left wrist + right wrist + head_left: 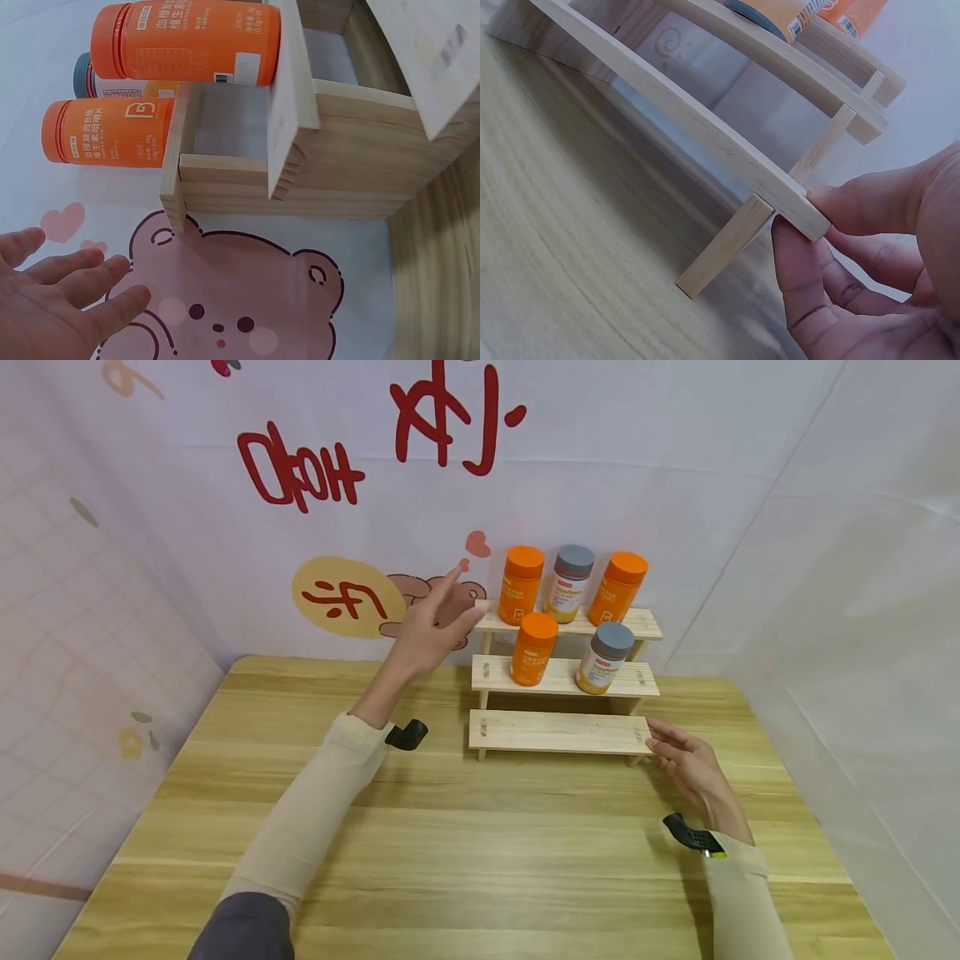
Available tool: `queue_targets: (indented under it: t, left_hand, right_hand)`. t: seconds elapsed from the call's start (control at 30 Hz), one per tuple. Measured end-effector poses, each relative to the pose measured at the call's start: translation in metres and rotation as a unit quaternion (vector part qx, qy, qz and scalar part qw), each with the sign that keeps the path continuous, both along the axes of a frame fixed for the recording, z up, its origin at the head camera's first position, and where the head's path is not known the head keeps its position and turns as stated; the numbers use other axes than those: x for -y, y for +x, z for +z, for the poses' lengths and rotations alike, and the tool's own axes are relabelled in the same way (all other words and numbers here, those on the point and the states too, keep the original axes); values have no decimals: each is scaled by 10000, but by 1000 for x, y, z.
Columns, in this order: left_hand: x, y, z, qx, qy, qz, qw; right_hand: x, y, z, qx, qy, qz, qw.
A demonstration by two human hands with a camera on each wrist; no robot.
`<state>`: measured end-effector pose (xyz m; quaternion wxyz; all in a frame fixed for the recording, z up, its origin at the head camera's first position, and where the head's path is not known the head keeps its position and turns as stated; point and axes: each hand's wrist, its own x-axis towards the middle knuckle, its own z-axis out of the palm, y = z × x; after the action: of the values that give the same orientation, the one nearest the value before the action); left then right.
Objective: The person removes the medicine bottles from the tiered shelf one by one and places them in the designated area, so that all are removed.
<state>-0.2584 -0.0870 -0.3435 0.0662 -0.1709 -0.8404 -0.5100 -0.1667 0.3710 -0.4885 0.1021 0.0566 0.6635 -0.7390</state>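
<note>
A three-tier wooden shelf [555, 732] stands at the back of the table. My right hand [693, 768] pinches the right end of its lowest board [810, 217], thumb above and fingers below. Beside the top tier's left end, my left hand [427, 639] is held up with fingers spread, holding nothing. On the top tier stand an orange bottle [521, 589], a grey-capped white bottle [566, 587] and another orange bottle [618, 592]. The middle tier carries an orange bottle [533, 652] and a grey-capped bottle [602, 662]. No bottle stands on the lowest board.
Behind the shelf hangs a white cloth backdrop [637, 452] with red characters and a printed pink bear [225, 277]. More white cloth rises at both sides. Wood-grain tabletop [487, 860] extends in front of the shelf.
</note>
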Motion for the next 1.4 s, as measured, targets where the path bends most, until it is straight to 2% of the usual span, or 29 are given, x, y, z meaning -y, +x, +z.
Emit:
queue_targets:
  t: [0.17, 0.37, 0.57, 0.67, 0.87, 1.13, 1.4]
  left_hand:
    - [-5, -8, 4, 156, 104, -20, 9998]
    - [-15, -20, 6, 443, 475, -280, 9975]
    - [-24, -32, 7, 614, 530, -330, 9962]
    - [-27, -37, 7, 691, 684, -455, 9942]
    - [-33, -45, 8, 786, 975, -680, 9898]
    - [-43, -54, 10, 908, 967, -872, 9873]
    - [-55, -59, 12, 918, 1180, -1080, 9828]
  right_hand:
    - [1, 0, -1, -111, -126, 73, 9998]
    - [2, 1, -2, -205, -281, 59, 9994]
    - [1, 1, -4, -304, -394, 106, 9987]
    - [0, 0, -5, -326, -424, 139, 9985]
    - [0, 0, -5, -271, -289, 123, 9991]
    - [0, 1, -5, -201, -195, 92, 9996]
    - [1, 0, -7, -255, -229, 103, 9994]
